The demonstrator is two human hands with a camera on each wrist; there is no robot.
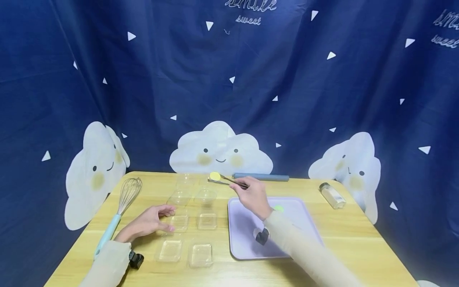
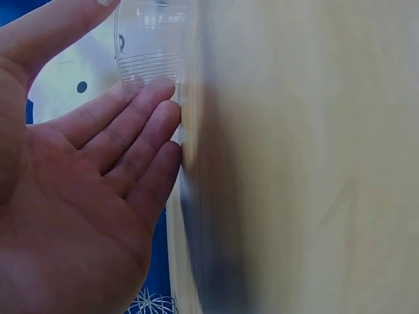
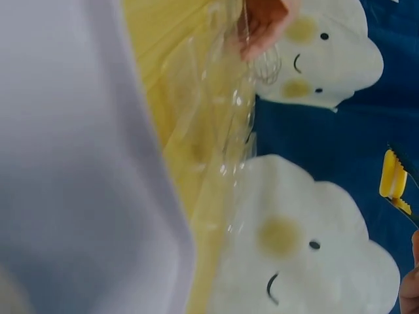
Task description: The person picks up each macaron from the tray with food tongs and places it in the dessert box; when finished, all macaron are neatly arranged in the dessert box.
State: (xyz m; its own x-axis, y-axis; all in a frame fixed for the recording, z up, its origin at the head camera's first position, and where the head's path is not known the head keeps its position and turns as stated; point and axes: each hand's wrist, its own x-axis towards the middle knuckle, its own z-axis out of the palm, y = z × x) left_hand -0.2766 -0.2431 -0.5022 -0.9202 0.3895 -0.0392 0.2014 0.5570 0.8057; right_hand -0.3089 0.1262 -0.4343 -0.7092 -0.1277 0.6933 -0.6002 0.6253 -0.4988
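My right hand (image 1: 252,197) grips a pair of dark tongs (image 1: 234,183). Between the serrated tips is a small round yellow piece (image 1: 215,176), thick with a paler band at its side (image 3: 391,175), held up above the far clear boxes. On the left, my left hand (image 1: 148,222) has thumb and fingers spread beside a clear plastic box (image 1: 179,223). Its fingers look straight in the left wrist view, close against the box's ridged wall (image 2: 150,65); whether they touch it I cannot tell. A green piece (image 1: 278,208) lies on the lilac tray (image 1: 236,243), partly behind my right forearm.
Several clear plastic boxes (image 1: 201,255) stand in two columns left of the tray. A whisk (image 1: 114,223) with a pale blue handle lies at the left edge. A blue-grey rod (image 1: 261,177) lies at the back, and a dark-capped shaker (image 1: 332,195) at the right.
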